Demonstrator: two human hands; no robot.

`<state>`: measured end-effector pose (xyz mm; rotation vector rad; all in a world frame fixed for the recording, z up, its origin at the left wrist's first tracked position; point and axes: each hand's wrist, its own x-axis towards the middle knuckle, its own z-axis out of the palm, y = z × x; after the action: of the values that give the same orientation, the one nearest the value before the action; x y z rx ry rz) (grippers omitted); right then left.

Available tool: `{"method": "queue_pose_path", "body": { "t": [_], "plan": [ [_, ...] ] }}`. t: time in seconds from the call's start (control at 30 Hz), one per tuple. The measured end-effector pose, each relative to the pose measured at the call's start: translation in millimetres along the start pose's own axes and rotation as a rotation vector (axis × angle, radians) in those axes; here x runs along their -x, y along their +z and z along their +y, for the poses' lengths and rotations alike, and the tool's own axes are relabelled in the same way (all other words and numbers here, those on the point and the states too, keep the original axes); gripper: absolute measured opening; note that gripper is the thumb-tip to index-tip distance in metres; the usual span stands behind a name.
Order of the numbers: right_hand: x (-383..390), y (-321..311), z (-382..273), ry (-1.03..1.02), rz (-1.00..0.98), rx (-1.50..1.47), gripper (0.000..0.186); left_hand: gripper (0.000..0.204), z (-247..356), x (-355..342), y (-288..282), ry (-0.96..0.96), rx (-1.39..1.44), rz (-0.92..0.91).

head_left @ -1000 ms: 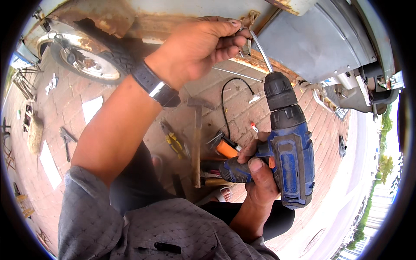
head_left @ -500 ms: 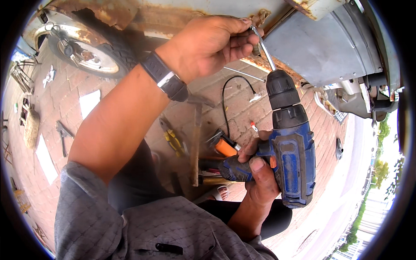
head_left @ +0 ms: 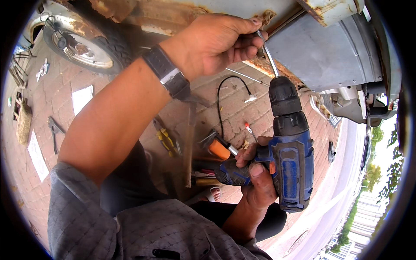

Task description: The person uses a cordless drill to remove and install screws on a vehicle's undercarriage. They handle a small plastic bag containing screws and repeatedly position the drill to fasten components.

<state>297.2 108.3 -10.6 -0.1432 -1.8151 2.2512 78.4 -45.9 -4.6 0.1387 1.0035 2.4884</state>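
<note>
My right hand (head_left: 260, 182) grips a blue and black cordless drill (head_left: 292, 169) by its handle, the chuck aimed up and away from me. A long silver bit (head_left: 270, 60) runs from the chuck. My left hand (head_left: 225, 41), a dark-strapped watch on its wrist, pinches round the far end of that bit. Whether a screw is also between the fingers is hidden. Just behind the fingertips is a rusty bracket (head_left: 268, 18) at the lower edge of a worn vehicle body (head_left: 242, 6). A grey metal panel (head_left: 329, 52) lies right of the bit.
On the brick paving lie yellow-handled pliers (head_left: 165, 138), a hammer (head_left: 189, 143), an orange-bodied tool (head_left: 219, 148), a black cable (head_left: 222, 104) and white sheets (head_left: 81, 99). A wheel (head_left: 89, 50) with a rusty rim stands far left. Keys (head_left: 61, 41) hang before it.
The view has shifted a little, so the ground things sit further left. Both hands keep their hold, and the drill and bit stay nearly in the same pose.
</note>
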Motion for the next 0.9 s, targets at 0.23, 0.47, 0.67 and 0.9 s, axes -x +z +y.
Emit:
{"method": "queue_pose_path", "body": {
  "t": [0.23, 0.47, 0.67, 0.9],
  "plan": [
    [-4, -4, 1, 0.025, -0.023, -0.057, 0.050, 0.015, -4, -2, 1, -0.011, -0.014, -0.014],
    [1, 2, 5, -0.125, 0.021, 0.182, 0.047, 0.016, -4, -8, 7, -0.001, -0.021, -0.055],
    [-12, 1, 13, -0.284, 0.063, 0.562, 0.047, 0.017, 3, -31, 16, 0.007, -0.174, 0.016],
    [-32, 23, 9, -0.252, 0.177, 0.612, 0.042, 0.016, 10, -63, 42, -0.010, -0.098, 0.038]
  ]
}}
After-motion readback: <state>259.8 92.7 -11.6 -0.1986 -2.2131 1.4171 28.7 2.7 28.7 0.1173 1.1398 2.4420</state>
